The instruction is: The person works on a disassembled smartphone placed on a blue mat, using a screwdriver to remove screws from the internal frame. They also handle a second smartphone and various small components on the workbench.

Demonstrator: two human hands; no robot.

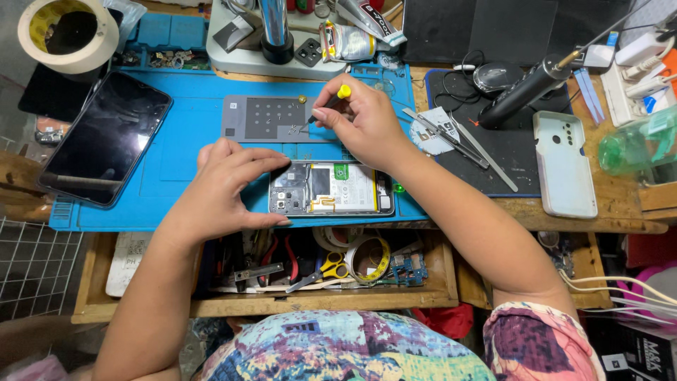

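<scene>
Blue work mat (183, 152) covers the bench centre. Black tablet (104, 137) lies on its left edge, tilted. Open drawer (92, 282) sits near the person, below the mat, full of tools, with yellow-handled scissors (326, 270) in it. White phone cover (564, 162) rests right, well apart from the hands. Grey screw pad (264, 118) lies on the mat's far side. Opened phone (331, 189) sits back-off at the mat's near edge, centre, battery and board exposed. Left hand (226, 190) pinches the phone's left end, thumb at the near edge, fingers at the far edge. Right hand (360, 120) hovers just beyond the phone, clamped on a yellow-capped screwdriver (326, 104) whose tip touches the screw pad's right end.
</scene>
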